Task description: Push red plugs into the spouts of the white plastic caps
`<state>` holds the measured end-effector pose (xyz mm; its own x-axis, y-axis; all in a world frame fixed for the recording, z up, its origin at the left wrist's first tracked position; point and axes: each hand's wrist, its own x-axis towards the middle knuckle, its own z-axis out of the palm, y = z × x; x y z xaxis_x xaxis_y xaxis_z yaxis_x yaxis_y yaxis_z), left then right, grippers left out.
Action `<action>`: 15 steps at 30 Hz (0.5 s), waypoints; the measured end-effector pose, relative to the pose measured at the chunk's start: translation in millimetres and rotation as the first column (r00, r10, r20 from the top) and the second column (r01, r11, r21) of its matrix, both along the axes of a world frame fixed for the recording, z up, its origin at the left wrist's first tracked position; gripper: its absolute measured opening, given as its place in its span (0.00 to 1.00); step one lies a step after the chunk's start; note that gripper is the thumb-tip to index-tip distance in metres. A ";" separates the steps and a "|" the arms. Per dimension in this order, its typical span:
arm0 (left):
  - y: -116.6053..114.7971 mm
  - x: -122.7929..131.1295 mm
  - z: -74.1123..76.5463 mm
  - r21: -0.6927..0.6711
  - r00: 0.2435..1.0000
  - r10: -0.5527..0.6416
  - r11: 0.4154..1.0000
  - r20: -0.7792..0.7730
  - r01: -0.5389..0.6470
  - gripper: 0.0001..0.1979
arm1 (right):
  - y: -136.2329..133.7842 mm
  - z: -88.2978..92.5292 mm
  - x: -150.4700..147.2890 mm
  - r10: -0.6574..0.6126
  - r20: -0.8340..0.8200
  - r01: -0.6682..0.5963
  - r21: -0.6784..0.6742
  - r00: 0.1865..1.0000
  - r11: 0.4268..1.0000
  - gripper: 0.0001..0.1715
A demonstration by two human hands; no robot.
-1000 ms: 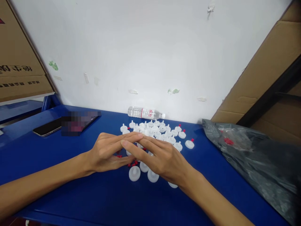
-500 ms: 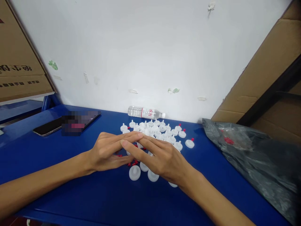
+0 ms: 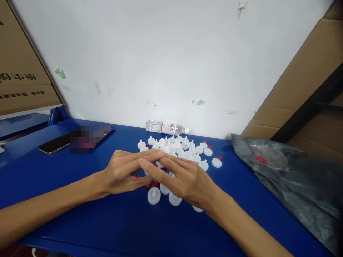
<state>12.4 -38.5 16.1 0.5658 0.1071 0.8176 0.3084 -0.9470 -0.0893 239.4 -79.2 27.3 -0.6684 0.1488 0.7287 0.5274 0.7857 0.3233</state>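
My left hand [image 3: 124,171] and right hand [image 3: 186,178], fingers stretched, touch at the tips, partly hiding white round plastic caps [image 3: 180,152] before a clear plastic bottle [image 3: 167,127].

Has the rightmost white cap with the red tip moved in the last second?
No. The red-tipped white cap sits as before relative to the pale scrap on the wall; only the view drifted slightly.

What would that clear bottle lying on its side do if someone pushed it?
The bottle would probably roll, being rounded and lying on its side. Pushed backward, it might soon meet the wall; pushed forward, the white pieces could stop it.
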 end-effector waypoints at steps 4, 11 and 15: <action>0.3 -1.2 -1.2 -0.013 1.000 0.001 1.000 -0.007 -0.001 0.30 | 0.6 0.9 -1.4 -0.012 -0.003 0.012 0.011 1.000 1.000 0.30; 0.6 -1.4 -0.7 -0.008 1.000 -0.017 1.000 -0.005 0.017 0.29 | 1.1 1.4 -2.7 -0.007 -0.013 0.007 0.018 1.000 1.000 0.30; 0.0 -0.5 0.3 -0.004 1.000 -0.011 1.000 -0.008 0.011 0.30 | 0.9 0.3 -1.7 0.010 -0.009 -0.010 0.002 1.000 1.000 0.29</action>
